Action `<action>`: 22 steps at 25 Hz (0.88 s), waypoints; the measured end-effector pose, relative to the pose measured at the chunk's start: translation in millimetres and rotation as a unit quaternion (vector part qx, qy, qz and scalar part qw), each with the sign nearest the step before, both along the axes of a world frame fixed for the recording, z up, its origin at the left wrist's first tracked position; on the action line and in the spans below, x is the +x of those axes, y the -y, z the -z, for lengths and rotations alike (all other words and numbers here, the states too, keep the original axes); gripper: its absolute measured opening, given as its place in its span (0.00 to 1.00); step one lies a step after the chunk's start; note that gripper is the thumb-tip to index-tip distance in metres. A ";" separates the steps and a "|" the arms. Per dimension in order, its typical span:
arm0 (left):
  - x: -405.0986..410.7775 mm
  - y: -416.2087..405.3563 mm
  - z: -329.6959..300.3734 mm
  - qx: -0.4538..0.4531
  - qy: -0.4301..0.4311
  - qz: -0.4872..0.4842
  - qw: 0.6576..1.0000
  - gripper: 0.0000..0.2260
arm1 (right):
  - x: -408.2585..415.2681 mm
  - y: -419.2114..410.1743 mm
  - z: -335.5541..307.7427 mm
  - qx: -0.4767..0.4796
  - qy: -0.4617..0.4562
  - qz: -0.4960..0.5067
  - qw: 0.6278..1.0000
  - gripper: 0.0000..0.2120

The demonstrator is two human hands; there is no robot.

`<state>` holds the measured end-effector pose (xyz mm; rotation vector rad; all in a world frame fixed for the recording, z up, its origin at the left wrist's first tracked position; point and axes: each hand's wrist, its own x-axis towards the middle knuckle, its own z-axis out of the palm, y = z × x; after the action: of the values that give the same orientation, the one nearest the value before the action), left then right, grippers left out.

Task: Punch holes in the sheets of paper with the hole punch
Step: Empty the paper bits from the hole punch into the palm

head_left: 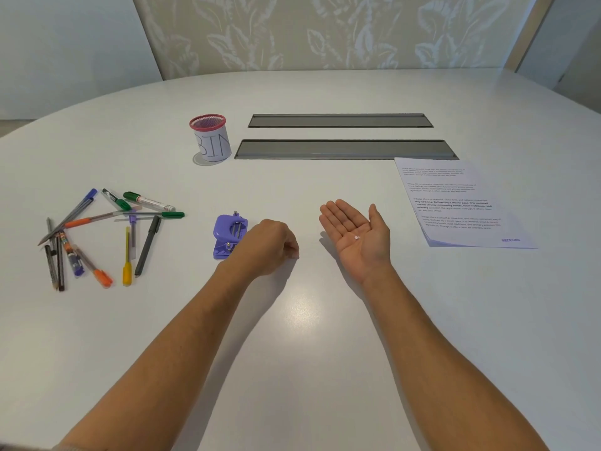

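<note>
A small purple hole punch lies on the white table, left of centre. My left hand rests just right of the punch, palm down, fingers curled with the tips pinched near the tabletop; I cannot see whether anything is in them. My right hand is held palm up with fingers apart, and a couple of tiny white paper dots lie in the palm. A stack of printed paper sheets lies at the right, apart from both hands.
A pink mesh cup labelled "BIN" stands behind the punch. Several pens, markers and pencils are scattered at the left. Two grey cable slots run across the table's middle.
</note>
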<state>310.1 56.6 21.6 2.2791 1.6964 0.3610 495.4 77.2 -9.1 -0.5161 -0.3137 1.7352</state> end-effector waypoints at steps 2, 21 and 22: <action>1.9 1.4 1.4 0.012 -0.011 -0.003 1.000 0.06 | 0.7 0.6 0.3 0.000 0.005 -0.001 1.000 0.28; 28.8 16.2 19.4 0.086 -0.200 -0.100 0.971 0.04 | 2.9 6.6 0.5 -0.001 0.013 0.003 1.000 0.28; 30.4 16.4 20.1 0.086 -0.206 -0.104 0.969 0.06 | 2.6 7.0 0.2 -0.001 0.013 0.003 1.000 0.28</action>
<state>340.5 40.2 1.5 2.4321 2.1935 0.0776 497.9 70.2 -9.3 -0.5422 -0.3281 1.7241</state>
